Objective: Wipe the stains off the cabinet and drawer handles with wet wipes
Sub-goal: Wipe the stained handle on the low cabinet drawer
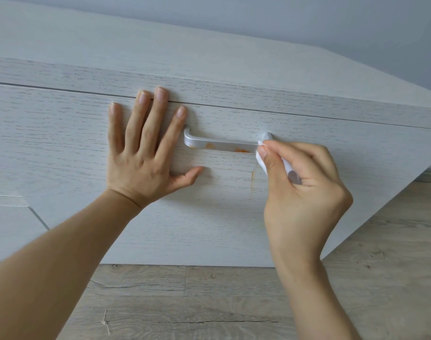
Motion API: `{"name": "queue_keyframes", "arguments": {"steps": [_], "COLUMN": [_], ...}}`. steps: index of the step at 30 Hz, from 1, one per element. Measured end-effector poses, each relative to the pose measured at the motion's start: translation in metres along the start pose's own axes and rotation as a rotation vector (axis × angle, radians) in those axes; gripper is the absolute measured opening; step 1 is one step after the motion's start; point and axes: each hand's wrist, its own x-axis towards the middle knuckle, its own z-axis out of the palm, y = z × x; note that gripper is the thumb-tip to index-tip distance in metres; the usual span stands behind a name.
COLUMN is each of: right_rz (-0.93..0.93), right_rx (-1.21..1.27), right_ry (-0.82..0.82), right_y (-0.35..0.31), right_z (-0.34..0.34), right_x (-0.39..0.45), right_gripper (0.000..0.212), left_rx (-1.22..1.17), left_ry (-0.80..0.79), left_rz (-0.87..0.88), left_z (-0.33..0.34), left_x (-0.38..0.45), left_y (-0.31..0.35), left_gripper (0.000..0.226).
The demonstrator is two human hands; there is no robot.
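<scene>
A silver bar handle [221, 143] is fixed to the white wood-grain drawer front [62, 148]. Orange stains [241, 150] show on the bar's underside, with a fainter one further left. A thin orange drip runs down the drawer front below the handle's right end. My left hand [145, 153] lies flat on the drawer front just left of the handle, fingers spread. My right hand [305, 190] pinches a folded white wet wipe [261, 161] and presses it against the right end of the handle.
The cabinet top [160, 50] slopes away above the drawer, against a pale grey wall [332, 25]. Light wood-plank floor [209, 303] lies below and to the right. Another panel of the cabinet sits at the far left.
</scene>
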Motion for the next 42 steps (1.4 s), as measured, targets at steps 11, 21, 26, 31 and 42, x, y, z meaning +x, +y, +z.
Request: {"name": "queue_keyframes", "arguments": {"steps": [11, 21, 26, 31, 42], "right_rz": [-0.273, -0.372, -0.464, -0.536, -0.587], "right_rx": [-0.211, -0.218, -0.257, -0.319, -0.259], "right_ry": [-0.013, -0.024, -0.041, 0.001, -0.026], "right_y": [0.004, 0.009, 0.011, 0.012, 0.02], "right_z": [-0.003, -0.003, -0.004, -0.005, -0.002], "right_x": [-0.005, 0.001, 0.003, 0.002, 0.004], "right_gripper": [0.004, 0.004, 0.006, 0.008, 0.008], "left_rx": [0.006, 0.008, 0.0, -0.004, -0.016], "left_ry": [0.007, 0.008, 0.008, 0.011, 0.018], "left_rz": [-0.007, -0.002, -0.006, -0.007, -0.011], "left_z": [0.002, 0.001, 0.001, 0.001, 0.002], "left_x": [-0.001, 0.0, 0.001, 0.0, 0.0], "left_y": [0.0, 0.0, 0.0, 0.001, 0.001], "left_gripper": [0.096, 0.093, 0.091, 0.092, 0.089]}}
